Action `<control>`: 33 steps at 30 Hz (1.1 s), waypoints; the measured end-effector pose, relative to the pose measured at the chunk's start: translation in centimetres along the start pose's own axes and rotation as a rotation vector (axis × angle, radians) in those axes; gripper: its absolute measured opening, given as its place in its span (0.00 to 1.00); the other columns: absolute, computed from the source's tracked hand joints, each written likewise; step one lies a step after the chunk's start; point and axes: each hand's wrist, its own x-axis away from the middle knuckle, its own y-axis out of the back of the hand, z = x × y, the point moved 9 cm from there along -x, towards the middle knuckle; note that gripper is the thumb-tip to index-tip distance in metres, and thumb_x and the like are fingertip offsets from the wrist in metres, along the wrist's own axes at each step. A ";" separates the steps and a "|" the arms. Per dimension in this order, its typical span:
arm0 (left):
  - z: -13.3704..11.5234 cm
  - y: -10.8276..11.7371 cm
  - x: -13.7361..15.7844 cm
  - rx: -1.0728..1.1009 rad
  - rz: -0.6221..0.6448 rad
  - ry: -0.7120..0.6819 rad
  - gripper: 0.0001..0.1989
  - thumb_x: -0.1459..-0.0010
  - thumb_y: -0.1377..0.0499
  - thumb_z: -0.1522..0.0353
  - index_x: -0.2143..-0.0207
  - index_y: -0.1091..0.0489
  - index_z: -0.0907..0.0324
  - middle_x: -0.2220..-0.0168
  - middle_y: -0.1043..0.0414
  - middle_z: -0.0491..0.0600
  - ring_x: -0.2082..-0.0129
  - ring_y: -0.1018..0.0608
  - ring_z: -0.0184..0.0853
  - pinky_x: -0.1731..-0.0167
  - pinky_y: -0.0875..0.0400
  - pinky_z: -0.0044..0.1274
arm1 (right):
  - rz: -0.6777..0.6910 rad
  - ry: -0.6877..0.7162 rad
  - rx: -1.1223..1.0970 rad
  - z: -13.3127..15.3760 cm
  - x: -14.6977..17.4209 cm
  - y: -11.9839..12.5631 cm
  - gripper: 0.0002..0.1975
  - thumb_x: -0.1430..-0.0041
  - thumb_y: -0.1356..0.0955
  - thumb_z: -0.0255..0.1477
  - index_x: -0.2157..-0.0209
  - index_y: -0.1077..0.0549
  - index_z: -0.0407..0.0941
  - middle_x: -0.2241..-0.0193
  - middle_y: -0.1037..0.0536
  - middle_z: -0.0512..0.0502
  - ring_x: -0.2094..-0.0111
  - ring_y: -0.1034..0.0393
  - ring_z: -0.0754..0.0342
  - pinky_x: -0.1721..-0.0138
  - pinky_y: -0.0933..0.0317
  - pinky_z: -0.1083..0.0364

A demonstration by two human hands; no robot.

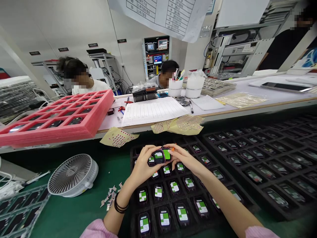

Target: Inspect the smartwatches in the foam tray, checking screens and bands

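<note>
Over the black foam tray [151, 216], my left hand [143, 162] is closed around a smartwatch body [158, 156] without a strap, its screen mostly dark with some white. Right beside it is a second smartwatch body [166, 153] with a bright green screen, gripped by the fingers of my right hand [182, 158]. The two watches touch or nearly touch; the fingers hide their edges. A small orange piece [172, 149] shows at my right fingertips. Below my hands, several watches with lit green-and-white screens lie in the tray's compartments.
Another black tray [262, 165] of watches lies to the right. On the left are a grey fan [73, 175], small loose metal pieces [110, 197] and a clear tray [22, 211]. A pink foam tray [91, 127] and paper sheets [153, 110] sit on the raised shelf. Co-workers sit beyond.
</note>
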 end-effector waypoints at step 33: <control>-3.5 1.1 0.7 -0.254 -0.183 -0.436 0.18 0.47 0.39 0.70 0.52 0.32 0.57 0.57 0.25 0.51 0.57 0.25 0.39 0.59 0.26 0.29 | 0.123 0.100 -0.087 1.8 0.6 -2.3 0.29 0.59 0.25 0.42 0.55 0.28 0.44 0.65 0.26 0.48 0.59 0.31 0.54 0.52 0.38 0.49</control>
